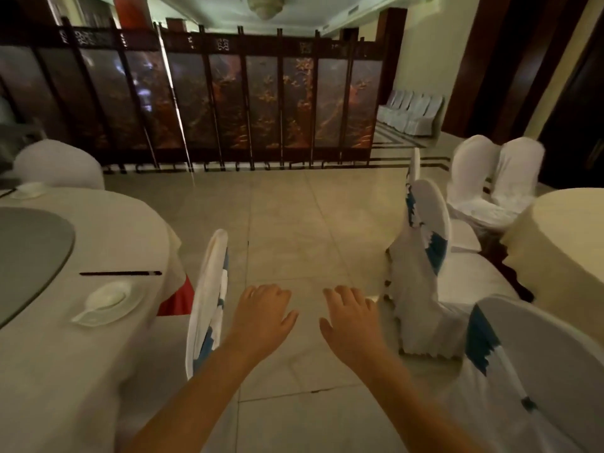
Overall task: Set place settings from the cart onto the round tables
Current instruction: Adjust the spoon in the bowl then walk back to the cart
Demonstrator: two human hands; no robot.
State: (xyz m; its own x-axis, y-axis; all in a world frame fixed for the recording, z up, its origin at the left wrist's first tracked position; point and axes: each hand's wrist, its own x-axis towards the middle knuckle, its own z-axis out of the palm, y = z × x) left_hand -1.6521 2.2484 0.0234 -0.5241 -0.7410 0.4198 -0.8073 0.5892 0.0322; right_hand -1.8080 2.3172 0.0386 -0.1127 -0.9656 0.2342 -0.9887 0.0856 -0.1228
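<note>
My left hand (263, 313) and my right hand (351, 317) hover side by side over the tiled floor, palms down, fingers apart, holding nothing. A round table (108, 223) with a white cloth lies to my left. On it rest a white saucer with a spoon (106, 302), a pair of dark chopsticks (121, 273) and a second saucer (27, 190) at its far edge. A grey turntable (29, 253) covers the table's middle. Another round table (568, 243) with a cream cloth stands at the right. No cart is in view.
White-covered chairs (209, 299) (421, 266) (539, 364) flank the aisle; two more (496, 181) stand by the right table, one (58, 163) behind the left. A dark folding screen (209, 103) closes the far side. Tiled floor (294, 223) runs between the tables.
</note>
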